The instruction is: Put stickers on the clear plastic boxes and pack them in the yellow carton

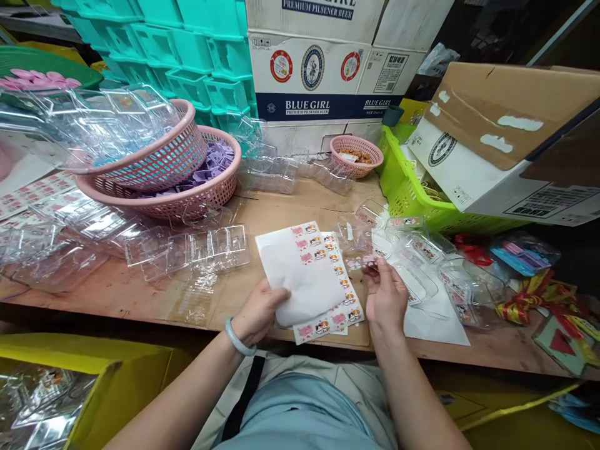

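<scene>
My left hand (260, 309) grips the lower left edge of a white sticker sheet (302, 281), thumb on top. Most of that sheet is bare backing, with pink and cat stickers left at its upper right. Under it lies a second sticker sheet (349, 297) with rows of cat stickers. My right hand (387, 294) is closed in a pinch on a small pinkish sticker (369, 260), partly covered by the fingertips. Just beyond that hand, clear plastic cases (422, 250), some bearing cat labels, rest on white paper (435, 322).
Clear plastic trays (209, 249) lie to the left. Pink baskets (220, 194) hold purple pieces and clear plastic. A small pink basket (359, 153) stands behind. A green crate (403, 178) with a cardboard box (506, 137) is at right; a yellow bin (122, 369) sits below the table's left edge.
</scene>
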A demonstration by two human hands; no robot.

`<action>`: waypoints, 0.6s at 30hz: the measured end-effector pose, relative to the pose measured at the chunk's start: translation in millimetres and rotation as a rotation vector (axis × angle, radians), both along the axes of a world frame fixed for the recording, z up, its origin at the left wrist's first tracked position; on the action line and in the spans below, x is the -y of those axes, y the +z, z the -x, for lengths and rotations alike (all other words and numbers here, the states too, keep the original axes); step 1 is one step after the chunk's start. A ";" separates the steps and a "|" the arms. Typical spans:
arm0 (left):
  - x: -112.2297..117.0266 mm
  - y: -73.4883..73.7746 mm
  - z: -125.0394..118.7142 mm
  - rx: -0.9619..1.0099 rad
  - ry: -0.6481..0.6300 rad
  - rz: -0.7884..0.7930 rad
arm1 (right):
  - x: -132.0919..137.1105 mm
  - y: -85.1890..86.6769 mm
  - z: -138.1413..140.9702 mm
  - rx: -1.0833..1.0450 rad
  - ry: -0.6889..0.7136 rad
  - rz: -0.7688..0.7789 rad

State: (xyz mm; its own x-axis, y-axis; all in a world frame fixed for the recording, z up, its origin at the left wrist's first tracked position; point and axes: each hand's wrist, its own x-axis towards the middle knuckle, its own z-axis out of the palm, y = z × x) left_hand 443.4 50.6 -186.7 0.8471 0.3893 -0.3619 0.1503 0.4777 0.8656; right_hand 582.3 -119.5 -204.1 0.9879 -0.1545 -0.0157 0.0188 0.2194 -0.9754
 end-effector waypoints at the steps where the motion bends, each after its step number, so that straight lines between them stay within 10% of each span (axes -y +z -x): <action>1: 0.4 3.2 4.2 0.032 0.108 -0.159 | 3.8 5.3 -2.9 0.072 -0.050 0.057; 5: 18.7 22.9 16.4 0.165 0.370 -0.666 | 7.4 29.6 10.5 0.718 -0.053 0.613; 9: 42.0 30.5 -2.8 0.204 -0.062 -0.054 | -7.2 35.4 37.2 1.149 0.301 0.931; 12: 44.3 26.1 -24.7 0.167 -0.017 0.264 | -10.7 26.5 45.2 0.921 0.388 0.833; 18: 38.0 25.1 -35.5 0.154 -0.130 0.176 | 1.1 29.0 24.3 0.256 0.634 0.363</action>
State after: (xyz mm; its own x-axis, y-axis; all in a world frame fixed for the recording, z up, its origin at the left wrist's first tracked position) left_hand 478.9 12.6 -161.6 0.9361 0.2164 -0.2772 0.0929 0.6081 0.7884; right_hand 557.9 -120.6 -175.1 0.8552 0.4901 0.1683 0.2306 -0.0690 -0.9706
